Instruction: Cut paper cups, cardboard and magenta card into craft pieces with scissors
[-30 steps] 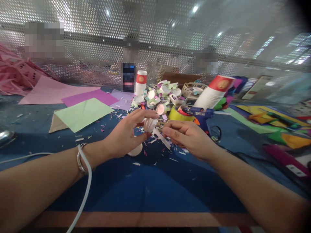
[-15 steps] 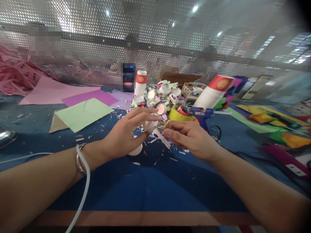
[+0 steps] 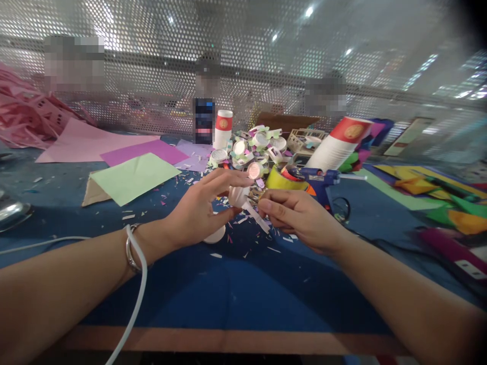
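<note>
Between its thumb and fingers my left hand (image 3: 207, 205) holds a small white rounded piece (image 3: 239, 196), which looks like part of a paper cup. Just to the right, my right hand (image 3: 294, 215) has thumb and index finger pinched together close to that piece. Whatever it pinches is too small to make out. A white paper strip (image 3: 256, 218) extends below, between the two hands; I cannot tell whether it is attached to the held piece. Partly under my left hand lies a white disc (image 3: 216, 235) on the blue table (image 3: 243, 289).
Behind my hands is a heap of cut cup pieces (image 3: 261, 139). A yellow tape roll (image 3: 283, 178), a blue glue gun (image 3: 321, 177) and stacked paper cups (image 3: 338, 144) stand at the right. Green paper (image 3: 137, 177) lies left, amid scraps. A white cable (image 3: 139, 284) crosses my left wrist.
The whole view has shifted slightly, so things appear a little further right. Both hands keep nearly the same pose around the white piece.
</note>
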`<state>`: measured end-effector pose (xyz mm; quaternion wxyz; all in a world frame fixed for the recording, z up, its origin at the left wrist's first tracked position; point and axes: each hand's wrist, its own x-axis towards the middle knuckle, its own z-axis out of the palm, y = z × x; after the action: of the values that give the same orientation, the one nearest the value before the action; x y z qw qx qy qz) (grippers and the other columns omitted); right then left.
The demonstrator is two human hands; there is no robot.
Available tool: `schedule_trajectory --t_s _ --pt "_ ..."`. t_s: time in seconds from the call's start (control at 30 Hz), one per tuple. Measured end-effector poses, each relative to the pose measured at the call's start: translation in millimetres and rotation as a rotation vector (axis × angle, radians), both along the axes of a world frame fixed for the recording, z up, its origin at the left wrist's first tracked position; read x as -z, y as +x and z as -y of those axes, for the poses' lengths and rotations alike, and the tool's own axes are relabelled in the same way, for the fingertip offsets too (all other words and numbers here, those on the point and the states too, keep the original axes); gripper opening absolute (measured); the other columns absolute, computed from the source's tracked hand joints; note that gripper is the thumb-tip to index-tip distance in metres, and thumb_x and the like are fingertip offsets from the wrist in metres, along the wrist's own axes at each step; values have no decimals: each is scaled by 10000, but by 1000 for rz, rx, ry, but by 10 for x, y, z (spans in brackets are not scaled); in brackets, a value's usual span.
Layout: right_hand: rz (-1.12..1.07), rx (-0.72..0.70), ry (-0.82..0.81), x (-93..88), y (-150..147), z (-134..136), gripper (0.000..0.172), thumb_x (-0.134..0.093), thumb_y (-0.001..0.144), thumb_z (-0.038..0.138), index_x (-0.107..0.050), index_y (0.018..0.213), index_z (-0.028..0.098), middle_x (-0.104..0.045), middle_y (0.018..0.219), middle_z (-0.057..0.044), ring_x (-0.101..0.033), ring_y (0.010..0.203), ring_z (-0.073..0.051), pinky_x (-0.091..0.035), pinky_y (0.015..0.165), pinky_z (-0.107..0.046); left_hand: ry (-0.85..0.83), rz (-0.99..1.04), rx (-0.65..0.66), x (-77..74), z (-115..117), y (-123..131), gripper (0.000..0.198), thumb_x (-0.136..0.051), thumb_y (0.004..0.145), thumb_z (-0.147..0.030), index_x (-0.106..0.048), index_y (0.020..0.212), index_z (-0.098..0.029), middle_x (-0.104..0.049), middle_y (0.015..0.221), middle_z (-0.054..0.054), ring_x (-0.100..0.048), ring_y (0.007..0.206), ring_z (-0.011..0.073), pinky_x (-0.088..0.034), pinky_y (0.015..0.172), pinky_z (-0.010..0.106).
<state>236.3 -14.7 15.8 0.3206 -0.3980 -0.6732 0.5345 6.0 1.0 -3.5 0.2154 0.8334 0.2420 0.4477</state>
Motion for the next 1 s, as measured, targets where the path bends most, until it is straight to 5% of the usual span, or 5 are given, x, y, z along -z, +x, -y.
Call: schedule_trajectory --t_s 0.17,0.53,0.67,0.87,1.0 --pt "17 -1 1 11 22 -8 369 -645 924 500 -571 788 165 -342 578 75 -252 456 -46 -136 407 -217 55 -45 -39 -25 -1 -12 530 -645 823 -27 -599 1308 -235 -616 1323 85 -581 1245 209 -556 992 362" --pt "50 -45 57 -111 -28 80 422 -632 922 527 -558 731 158 -360 555 68 -289 470 -53 -168 419 -218 533 -260 -200 -169 82 -68 403 -566 920 -64 -571 1270 -262 -617 1349 103 -574 1238 254 -482 1037 484" --pt "54 -33 73 -70 -3 43 397 -639 922 513 -558 755 162 -356 579 68 -288 477 -54 -169 423 -216 387 -191 -178 -124 76 -52 445 -621 880 -63 -587 1282 -251 -621 1338 96 -570 1244 249 -483 1062 478" --pt "90 -35 71 -3 43 -16 384 -612 937 518 -561 779 171 -340 540 80 -254 458 -60 -152 421 -226 -183 38 4 34 34 25 468 -727 819 -156 -619 1269 -227 -627 1294 86 -635 1166 216 -631 886 344" --pt "109 -32 102 -27 39 -16 393 -621 929 523 -560 768 170 -371 570 67 -278 475 -61 -165 426 -229 -282 107 43 69 40 54 467 -746 808 -166 -630 1256 -233 -634 1298 76 -635 1184 222 -633 903 361"
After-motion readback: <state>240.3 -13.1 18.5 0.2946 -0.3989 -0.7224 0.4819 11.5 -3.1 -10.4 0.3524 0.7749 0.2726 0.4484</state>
